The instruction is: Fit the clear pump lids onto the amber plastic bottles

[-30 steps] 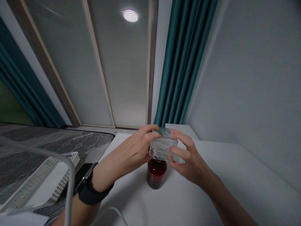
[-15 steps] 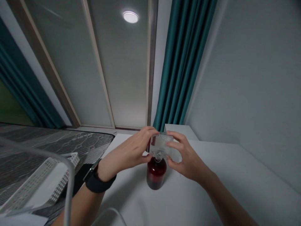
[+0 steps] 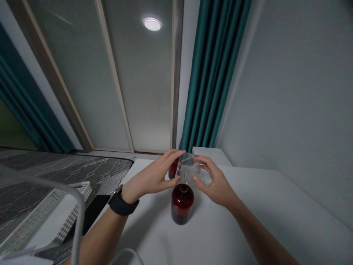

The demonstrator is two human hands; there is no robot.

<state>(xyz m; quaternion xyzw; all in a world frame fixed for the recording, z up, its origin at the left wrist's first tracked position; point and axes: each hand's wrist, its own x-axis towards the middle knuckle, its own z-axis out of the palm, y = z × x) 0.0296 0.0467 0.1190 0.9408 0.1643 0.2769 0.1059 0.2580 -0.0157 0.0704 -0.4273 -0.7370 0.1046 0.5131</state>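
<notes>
Fingers of your left hand [image 3: 154, 176] and right hand [image 3: 216, 184] clasp opposite sides of the clear container [image 3: 188, 170], beside the mouth of the red bottle [image 3: 182, 205], toward the far edge of the table [image 3: 226, 232]. Probably light, stiff, slippery and breakable, it suits this two-sided hold.

Clear container [image 3: 189, 168] partly hidden, basket [image 3: 67, 217] cropped

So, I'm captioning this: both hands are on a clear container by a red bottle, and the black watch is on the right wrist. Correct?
No: the head view shows the black watch on the left wrist, not the right. The left hand and right hand are indeed on the clear container by the red bottle.
</notes>
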